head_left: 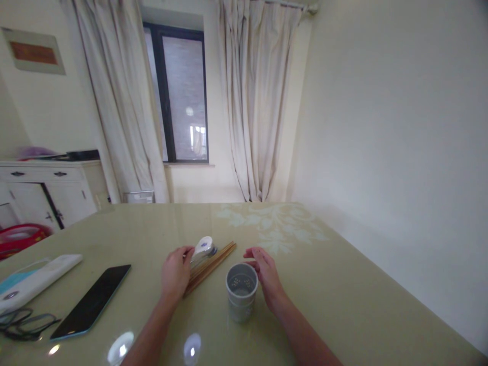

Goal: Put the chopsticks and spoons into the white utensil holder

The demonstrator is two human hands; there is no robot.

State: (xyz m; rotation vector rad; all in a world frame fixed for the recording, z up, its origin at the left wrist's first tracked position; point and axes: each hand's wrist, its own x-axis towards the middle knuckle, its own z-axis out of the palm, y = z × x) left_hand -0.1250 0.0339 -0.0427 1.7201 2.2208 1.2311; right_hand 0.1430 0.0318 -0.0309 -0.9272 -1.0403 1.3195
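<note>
My left hand [177, 272] is closed by a white spoon [205, 245] with a blue mark, its thumb and fingers pinched at the handle end. Shiny metal pieces, perhaps more spoons, lie under the white one. Alongside them, a bundle of wooden chopsticks [211, 268] rests slanted on the table. A grey cup-shaped holder [242, 300] with small holes in its bottom stands upright between my hands. My right hand [267, 274] is at the holder's far right side, fingers apart and loosely curved, with the thumb partly hidden behind the rim. Whether it touches the holder I cannot tell.
A black-screened phone or tablet [91, 302] lies on the glossy table [324, 305] at left. Beyond it are a long white case [41, 277] and dark-framed glasses [26, 323]. A wall [400, 152] runs along the right edge; a curtained window [185, 96] is behind.
</note>
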